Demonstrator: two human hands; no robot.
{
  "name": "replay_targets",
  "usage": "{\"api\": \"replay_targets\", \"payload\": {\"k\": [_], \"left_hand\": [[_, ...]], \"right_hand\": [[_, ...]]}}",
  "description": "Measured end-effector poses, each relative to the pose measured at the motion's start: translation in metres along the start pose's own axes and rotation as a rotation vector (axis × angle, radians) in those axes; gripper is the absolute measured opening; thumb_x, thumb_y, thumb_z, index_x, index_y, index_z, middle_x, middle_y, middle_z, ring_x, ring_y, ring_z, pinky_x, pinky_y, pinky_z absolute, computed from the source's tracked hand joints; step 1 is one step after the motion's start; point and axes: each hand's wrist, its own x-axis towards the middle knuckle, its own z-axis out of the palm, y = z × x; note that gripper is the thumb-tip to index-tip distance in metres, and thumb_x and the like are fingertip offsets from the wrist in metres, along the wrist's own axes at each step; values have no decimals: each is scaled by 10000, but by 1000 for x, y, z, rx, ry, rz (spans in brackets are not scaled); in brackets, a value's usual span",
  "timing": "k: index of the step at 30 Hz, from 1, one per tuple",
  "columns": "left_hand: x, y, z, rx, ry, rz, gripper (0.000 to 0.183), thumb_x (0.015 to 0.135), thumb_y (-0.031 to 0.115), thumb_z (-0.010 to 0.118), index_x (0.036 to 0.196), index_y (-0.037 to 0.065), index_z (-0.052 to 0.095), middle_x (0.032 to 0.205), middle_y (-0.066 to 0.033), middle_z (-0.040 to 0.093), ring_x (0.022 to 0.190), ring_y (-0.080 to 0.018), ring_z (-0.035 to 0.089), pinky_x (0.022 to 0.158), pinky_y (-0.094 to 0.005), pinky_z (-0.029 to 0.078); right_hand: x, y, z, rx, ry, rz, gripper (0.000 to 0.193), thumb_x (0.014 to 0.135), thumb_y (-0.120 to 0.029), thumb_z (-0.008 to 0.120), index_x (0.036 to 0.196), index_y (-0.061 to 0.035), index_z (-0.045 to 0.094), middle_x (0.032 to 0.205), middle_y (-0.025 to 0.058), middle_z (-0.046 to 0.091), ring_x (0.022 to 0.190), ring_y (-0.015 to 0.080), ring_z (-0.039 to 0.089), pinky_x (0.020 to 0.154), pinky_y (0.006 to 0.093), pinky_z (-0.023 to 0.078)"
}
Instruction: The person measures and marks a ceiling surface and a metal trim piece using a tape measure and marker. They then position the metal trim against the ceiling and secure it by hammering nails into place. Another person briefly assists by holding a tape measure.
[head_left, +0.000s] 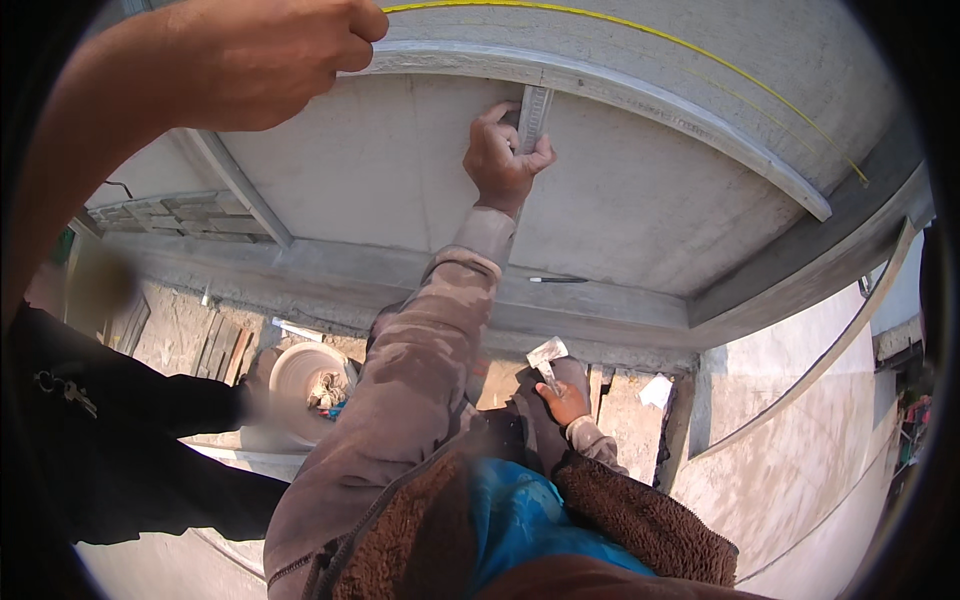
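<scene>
My left hand [497, 165] reaches up to the wall, its fingers curled around a grey upright bar [536, 108] that meets the underside of a long horizontal rail [600, 88]. Below the hand, my sleeve hides part of the bar. Low by my leg, my right hand [566, 402] is closed on the handle of a hammer [547, 352] with a pale, whitish head pointing up. At the upper left another person's hand [270, 60] is closed at the end of a yellow measuring tape [640, 27], which stretches along the wall above the rail.
A dark pencil-like stick [558, 280] lies on the grey ledge [620, 300]. Down to the left stands a round pinkish basin [295, 375] with rags in it. The other person's dark-clothed legs [130, 430] are close on my left. A second upright bar [235, 185] crosses the wall.
</scene>
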Motion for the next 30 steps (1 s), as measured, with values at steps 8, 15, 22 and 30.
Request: {"api": "replay_targets", "payload": {"k": [8, 15, 22, 30], "left_hand": [[5, -3, 3, 43, -16, 32, 484, 659, 251, 825, 863, 118, 408, 1074, -113, 633, 734, -194, 605, 565, -311, 516], [5, -13, 1, 20, -34, 99, 496, 675, 273, 833, 879, 97, 416, 1160, -143, 605, 725, -196, 600, 599, -302, 506], [4, -5, 0, 63, -46, 56, 472, 748, 333, 809, 874, 109, 413, 1046, -103, 613, 758, -199, 609, 536, -313, 501], [6, -2, 0, 41, -68, 29, 478, 734, 322, 807, 885, 85, 421, 1147, -146, 610, 808, -287, 614, 633, -381, 507]], "right_hand": [[8, -1, -3, -34, -6, -28, 521, 892, -534, 639, 847, -15, 662, 748, 201, 643, 725, 345, 623, 700, 433, 465], [6, -54, -15, 112, 291, -255, 411, 886, -418, 713, 923, -12, 664, 740, 137, 663, 656, 270, 617, 648, 383, 474], [83, -218, -61, 412, 729, -537, 322, 784, -245, 855, 866, -38, 621, 700, 22, 561, 608, 126, 484, 598, 295, 442], [139, -270, -49, 524, 830, -622, 298, 763, -164, 855, 964, -42, 672, 740, 15, 598, 630, 128, 516, 625, 284, 463]]}}
